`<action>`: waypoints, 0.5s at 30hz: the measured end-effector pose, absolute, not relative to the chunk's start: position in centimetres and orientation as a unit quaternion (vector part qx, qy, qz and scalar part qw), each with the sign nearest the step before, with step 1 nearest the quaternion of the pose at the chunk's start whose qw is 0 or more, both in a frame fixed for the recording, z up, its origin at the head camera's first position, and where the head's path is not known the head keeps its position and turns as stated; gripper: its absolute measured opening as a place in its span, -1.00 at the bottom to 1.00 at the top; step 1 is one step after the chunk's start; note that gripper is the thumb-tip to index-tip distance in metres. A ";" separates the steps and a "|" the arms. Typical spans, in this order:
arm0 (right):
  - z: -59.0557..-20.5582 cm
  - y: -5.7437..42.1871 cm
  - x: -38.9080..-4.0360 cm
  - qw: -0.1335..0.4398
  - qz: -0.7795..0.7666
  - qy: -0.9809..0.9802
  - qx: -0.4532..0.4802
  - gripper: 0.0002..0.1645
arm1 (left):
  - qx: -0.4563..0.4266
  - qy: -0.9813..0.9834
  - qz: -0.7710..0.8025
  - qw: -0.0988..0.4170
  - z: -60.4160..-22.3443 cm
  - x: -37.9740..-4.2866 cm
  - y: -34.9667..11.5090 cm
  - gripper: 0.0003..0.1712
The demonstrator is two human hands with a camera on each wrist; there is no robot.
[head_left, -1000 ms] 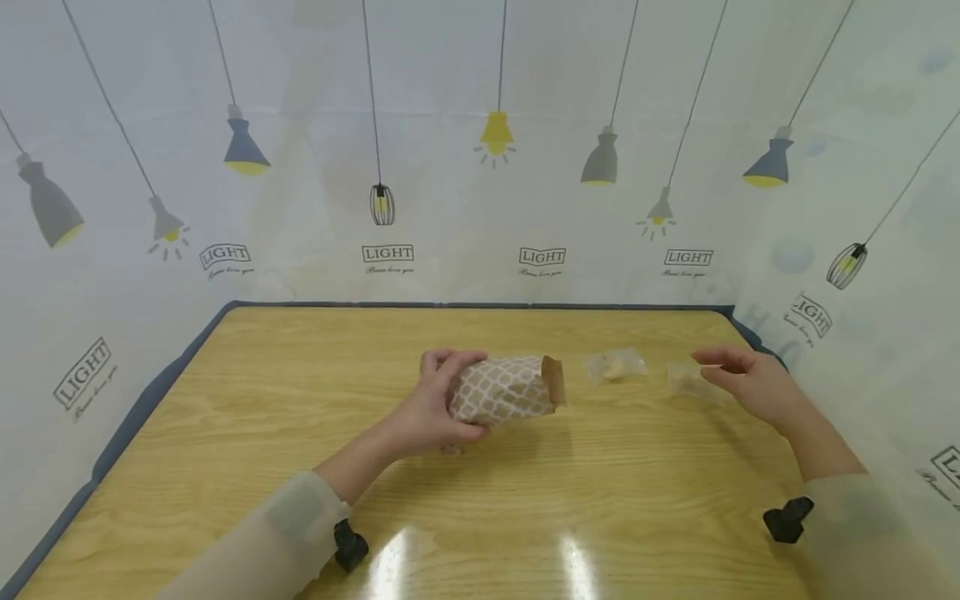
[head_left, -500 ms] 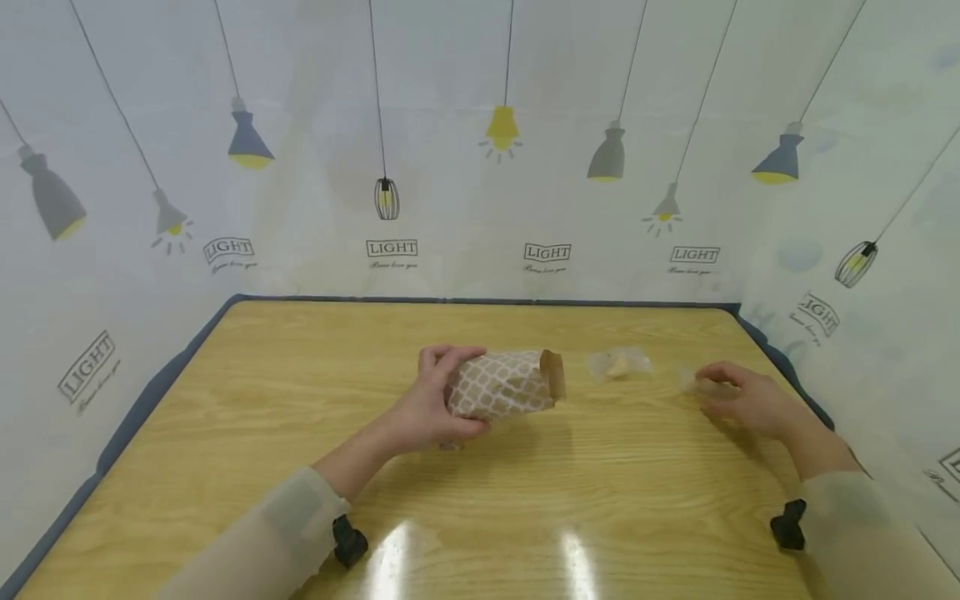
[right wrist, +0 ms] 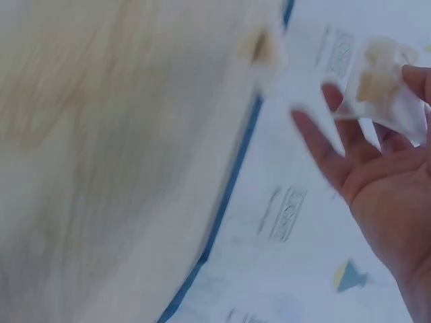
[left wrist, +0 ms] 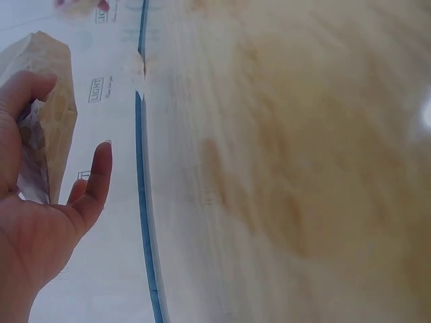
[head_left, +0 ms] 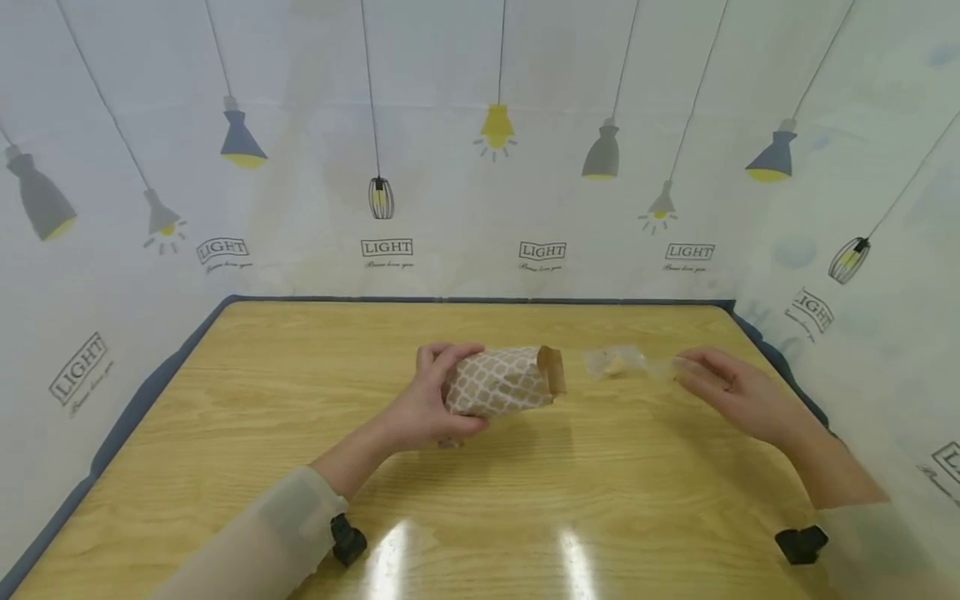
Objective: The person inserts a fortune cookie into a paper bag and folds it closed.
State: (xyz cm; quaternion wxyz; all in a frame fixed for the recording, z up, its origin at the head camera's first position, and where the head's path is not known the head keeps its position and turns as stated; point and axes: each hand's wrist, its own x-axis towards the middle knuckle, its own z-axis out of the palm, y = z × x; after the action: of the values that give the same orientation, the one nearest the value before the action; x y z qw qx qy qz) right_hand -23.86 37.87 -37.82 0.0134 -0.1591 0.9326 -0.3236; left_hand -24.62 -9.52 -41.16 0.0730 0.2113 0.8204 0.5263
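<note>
My left hand [head_left: 431, 404] grips a brown paper bag [head_left: 498, 383] with a white lattice print, thumb on the near side and fingers over the far side. The bag lies on its side in the hand, its mouth facing right. In the left wrist view the same paper bag [left wrist: 57, 114] shows between thumb and fingers. Right of the bag, my right hand [head_left: 742, 396] pinches a small clear plastic packet [right wrist: 380, 84] with pale yellowish pieces inside. Its other fingers are spread in the right wrist view. A second clear packet [head_left: 617, 361] with similar contents lies on the table between the hands.
The wood-grain table [head_left: 300, 500] has a blue edge strip [head_left: 337, 299] along its far and side edges. A pale curtain or sheet [head_left: 442, 208] printed with lamps rises behind and on both sides.
My right hand has picked the right-hand packet up off the table and moved it slightly left. The left hand and paper bag have stayed nearly in place.
</note>
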 end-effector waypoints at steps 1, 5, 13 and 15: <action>-37.4 36.9 -23.5 0.009 -0.340 0.924 -0.176 -0.47 | 0.212 0.820 0.527 0.073 -41.1 -24.6 -9.5 0.19; -36.3 33.3 -22.2 -0.010 -0.393 0.889 -0.237 -0.49 | 0.212 0.821 0.525 0.075 -41.0 -24.6 -9.4 0.19; -35.7 29.0 -21.3 0.034 -0.420 0.873 -0.244 -0.47 | 0.211 0.821 0.524 0.081 -41.2 -24.6 -9.4 0.17; -35.7 28.3 -21.3 0.049 -0.432 0.867 -0.243 -0.42 | 0.214 0.820 0.524 0.080 -41.2 -24.6 -9.4 0.17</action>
State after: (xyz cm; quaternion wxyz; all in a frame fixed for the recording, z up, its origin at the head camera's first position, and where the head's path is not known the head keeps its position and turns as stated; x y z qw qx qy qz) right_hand -21.30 28.34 -35.73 0.0486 -0.2434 0.8669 -0.4324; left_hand -24.58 -9.37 -41.22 0.0805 0.2136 0.8204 0.5243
